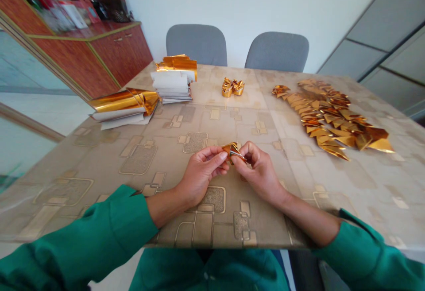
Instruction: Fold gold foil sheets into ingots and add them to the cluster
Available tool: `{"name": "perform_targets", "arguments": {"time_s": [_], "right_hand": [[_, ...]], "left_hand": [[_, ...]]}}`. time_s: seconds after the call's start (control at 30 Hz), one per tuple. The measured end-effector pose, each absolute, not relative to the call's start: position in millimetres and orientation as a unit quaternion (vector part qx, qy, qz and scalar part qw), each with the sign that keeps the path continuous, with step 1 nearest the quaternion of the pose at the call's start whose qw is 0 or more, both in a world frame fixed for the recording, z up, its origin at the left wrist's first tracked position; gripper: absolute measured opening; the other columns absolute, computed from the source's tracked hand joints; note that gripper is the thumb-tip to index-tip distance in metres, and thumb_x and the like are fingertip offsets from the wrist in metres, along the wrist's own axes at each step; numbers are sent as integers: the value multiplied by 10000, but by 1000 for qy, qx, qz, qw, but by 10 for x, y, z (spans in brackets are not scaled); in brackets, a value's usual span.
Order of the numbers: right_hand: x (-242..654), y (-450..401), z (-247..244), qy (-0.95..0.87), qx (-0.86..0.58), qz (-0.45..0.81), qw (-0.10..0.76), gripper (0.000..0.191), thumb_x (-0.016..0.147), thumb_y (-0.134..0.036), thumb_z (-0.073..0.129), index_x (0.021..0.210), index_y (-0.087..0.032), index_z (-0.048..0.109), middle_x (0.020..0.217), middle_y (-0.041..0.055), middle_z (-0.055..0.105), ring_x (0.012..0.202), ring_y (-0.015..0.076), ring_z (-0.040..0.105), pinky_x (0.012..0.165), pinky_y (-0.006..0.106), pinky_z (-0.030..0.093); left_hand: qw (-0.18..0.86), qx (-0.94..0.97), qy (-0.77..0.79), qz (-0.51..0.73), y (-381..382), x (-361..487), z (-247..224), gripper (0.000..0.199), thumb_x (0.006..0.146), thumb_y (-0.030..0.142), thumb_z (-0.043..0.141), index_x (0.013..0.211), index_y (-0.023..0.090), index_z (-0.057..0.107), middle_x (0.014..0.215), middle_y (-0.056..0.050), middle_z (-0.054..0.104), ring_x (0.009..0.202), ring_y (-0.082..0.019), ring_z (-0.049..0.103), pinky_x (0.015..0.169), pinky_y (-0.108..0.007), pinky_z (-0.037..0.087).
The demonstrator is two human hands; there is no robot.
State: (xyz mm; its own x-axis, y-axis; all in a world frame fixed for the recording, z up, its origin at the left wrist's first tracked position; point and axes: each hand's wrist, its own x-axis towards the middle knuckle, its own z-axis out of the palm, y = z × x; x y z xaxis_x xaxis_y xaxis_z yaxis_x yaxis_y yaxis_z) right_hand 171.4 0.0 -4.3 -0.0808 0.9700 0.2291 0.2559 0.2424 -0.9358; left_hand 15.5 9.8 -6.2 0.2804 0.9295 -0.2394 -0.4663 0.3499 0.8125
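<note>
Between both hands, just above the near middle of the table, is a small folded piece of gold foil paper [232,149]. My left hand [206,167] pinches its left end between thumb and fingers. My right hand [259,167] grips its right end, thumb in front and index finger curled behind. Part of the piece is hidden by the fingertips. Beyond the hands stand two small finished-looking gold paper shapes [233,87], side by side. To the right lies a long spread of overlapping folded gold pieces [327,116].
Two stacks of gold-and-white paper sheets, a near stack [124,107] and a far stack [174,80], lie at the left. A patterned cloth covers the table [139,158]. Behind it stand two grey chairs [196,45]. A wooden cabinet [99,56] is at the left.
</note>
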Motion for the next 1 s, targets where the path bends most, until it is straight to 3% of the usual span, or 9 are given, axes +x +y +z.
{"name": "perform_targets", "arguments": {"time_s": [0.27, 1.0], "right_hand": [[1667, -13, -37, -638, -498, 328, 488, 253, 807, -276, 606, 644, -227, 419, 562, -66, 411, 504, 88, 351, 478, 239, 282], [1660, -12, -112, -635, -492, 341, 488, 221, 885, -315, 572, 722, -227, 450, 645, -34, 483, 581, 118, 424, 553, 269, 344]], "left_hand": [[711, 313, 387, 497, 79, 179, -39, 321, 624, 256, 875, 817, 143, 645, 698, 30, 650, 560, -58, 589, 525, -160, 477], [686, 327, 403, 510, 90, 199, -34, 302, 630, 279, 854, 770, 133, 630, 634, 24, 637, 538, -66, 570, 506, -171, 450]]}}
